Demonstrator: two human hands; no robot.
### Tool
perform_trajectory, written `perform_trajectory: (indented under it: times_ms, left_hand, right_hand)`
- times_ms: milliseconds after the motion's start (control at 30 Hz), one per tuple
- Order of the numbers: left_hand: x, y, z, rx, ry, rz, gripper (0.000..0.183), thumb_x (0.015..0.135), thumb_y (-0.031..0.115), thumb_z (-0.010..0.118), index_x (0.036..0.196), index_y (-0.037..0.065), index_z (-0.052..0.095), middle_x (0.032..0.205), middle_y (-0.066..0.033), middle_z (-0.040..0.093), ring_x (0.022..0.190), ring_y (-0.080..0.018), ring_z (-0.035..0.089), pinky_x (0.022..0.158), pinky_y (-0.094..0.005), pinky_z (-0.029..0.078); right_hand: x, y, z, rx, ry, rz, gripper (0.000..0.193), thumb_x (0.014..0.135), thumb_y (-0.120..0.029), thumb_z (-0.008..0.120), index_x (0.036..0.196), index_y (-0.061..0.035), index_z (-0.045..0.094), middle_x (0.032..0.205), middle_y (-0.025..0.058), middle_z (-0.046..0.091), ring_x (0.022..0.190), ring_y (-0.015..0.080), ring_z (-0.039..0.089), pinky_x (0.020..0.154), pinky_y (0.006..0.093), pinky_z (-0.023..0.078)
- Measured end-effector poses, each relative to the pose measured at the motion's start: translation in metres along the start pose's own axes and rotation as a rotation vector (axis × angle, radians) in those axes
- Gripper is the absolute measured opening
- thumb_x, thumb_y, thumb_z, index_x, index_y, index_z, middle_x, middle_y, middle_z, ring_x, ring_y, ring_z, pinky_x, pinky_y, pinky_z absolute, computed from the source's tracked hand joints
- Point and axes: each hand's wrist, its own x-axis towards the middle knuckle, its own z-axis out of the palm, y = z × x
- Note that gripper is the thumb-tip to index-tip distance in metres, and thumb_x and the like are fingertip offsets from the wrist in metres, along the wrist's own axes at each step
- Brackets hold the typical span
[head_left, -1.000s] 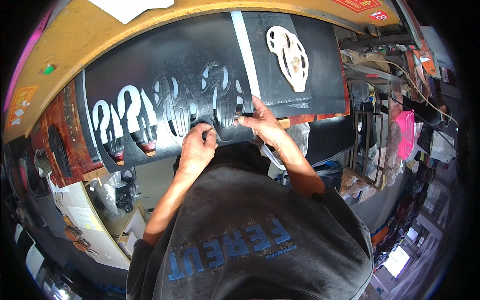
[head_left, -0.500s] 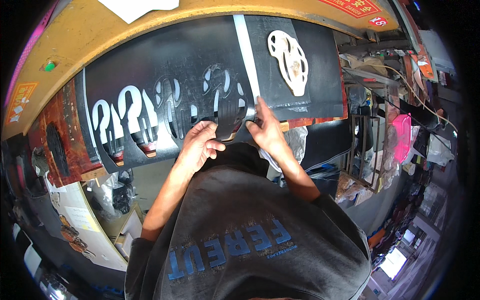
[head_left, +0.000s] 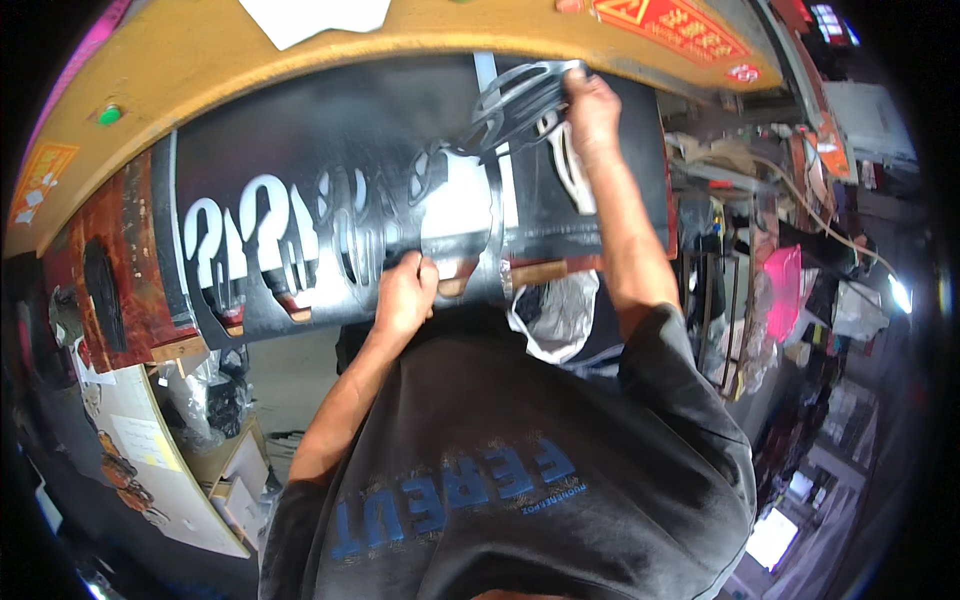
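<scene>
My right hand (head_left: 593, 115) is raised over the right part of the table and grips one end of a black slotted cut-out piece (head_left: 522, 102), which is blurred by motion. Under it lies a cream-coloured cutting die (head_left: 570, 170), partly hidden by the piece and my forearm. My left hand (head_left: 408, 288) is closed on the near edge of a black sheet (head_left: 300, 125). Just right of that hand, an opening in the sheet shows a white surface (head_left: 455, 205). More cut shapes run along the sheet to the left, some with white (head_left: 265, 210) showing through.
A yellow machine beam (head_left: 190, 75) with a green button (head_left: 110, 115) spans the far side. Another black piece (head_left: 103, 295) lies on the reddish board (head_left: 135, 270) at left. Below the table's front edge hangs a white bag (head_left: 560, 320); a pink bin (head_left: 782, 290) stands at right.
My right hand has lifted the slotted piece out of the sheet and carried it up and right, over the die. My left hand has come down onto the sheet's near edge.
</scene>
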Motion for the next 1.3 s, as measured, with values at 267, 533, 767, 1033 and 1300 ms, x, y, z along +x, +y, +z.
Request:
perform_trajectory:
  times_ms: [267,533,767,1033,1300]
  left_hand:
    - [-0.001,0.003,-0.006,-0.100,-0.060,-0.023,0.035,0.110,0.028,0.055,0.092,-0.002,0.057,0.067,-0.0146,0.068,0.052,-0.0217,0.070,0.047,-0.0371,0.056]
    - [0.030,0.050,-0.031,-0.614,-0.266,-0.115,0.047,0.114,0.041,0.054,0.116,-0.004,0.065,0.099,-0.0130,0.073,0.079,-0.0202,0.075,0.068,-0.0326,0.063]
    - [0.044,0.113,-0.034,-0.661,-0.314,-0.009,0.064,0.110,0.056,0.054,0.123,-0.007,0.063,0.106,-0.0179,0.074,0.092,-0.0257,0.076,0.084,-0.0388,0.065]
    - [0.047,0.115,-0.028,-0.741,-0.312,-0.189,0.061,0.104,0.053,0.067,0.108,-0.008,0.067,0.098,-0.0172,0.073,0.080,-0.0240,0.075,0.075,-0.0360,0.065]
    - [0.049,0.097,-0.024,-0.537,-0.326,-0.128,0.035,0.108,0.030,0.069,0.097,-0.002,0.073,0.082,-0.0090,0.072,0.067,-0.0170,0.072,0.063,-0.0314,0.062]
  right_hand:
    - [0.054,-0.006,0.021,-0.356,-0.409,-0.217,0.029,0.106,-0.033,0.068,0.104,-0.0056,0.077,0.079,-0.0065,0.067,0.066,0.0056,0.054,0.064,0.0249,0.047]
    - [-0.017,0.003,0.032,-0.209,-0.483,0.088,0.028,0.099,-0.037,0.081,0.091,-0.0097,0.076,0.077,-0.0068,0.066,0.065,0.0049,0.056,0.060,0.0237,0.048]
    - [-0.063,0.037,0.029,-0.148,-0.503,0.109,0.027,0.104,-0.031,0.074,0.105,-0.0049,0.079,0.084,-0.0057,0.070,0.074,0.0034,0.056,0.066,0.0241,0.047]
    - [-0.112,0.042,0.034,0.195,-0.394,0.308,0.020,0.109,-0.024,0.065,0.101,-0.0057,0.071,0.088,-0.0022,0.068,0.078,0.0058,0.058,0.069,0.0245,0.050]
    - [-0.108,0.063,0.026,0.227,-0.391,0.356,0.020,0.109,-0.021,0.065,0.102,-0.0033,0.071,0.089,0.0000,0.069,0.080,0.0073,0.060,0.073,0.0272,0.051]
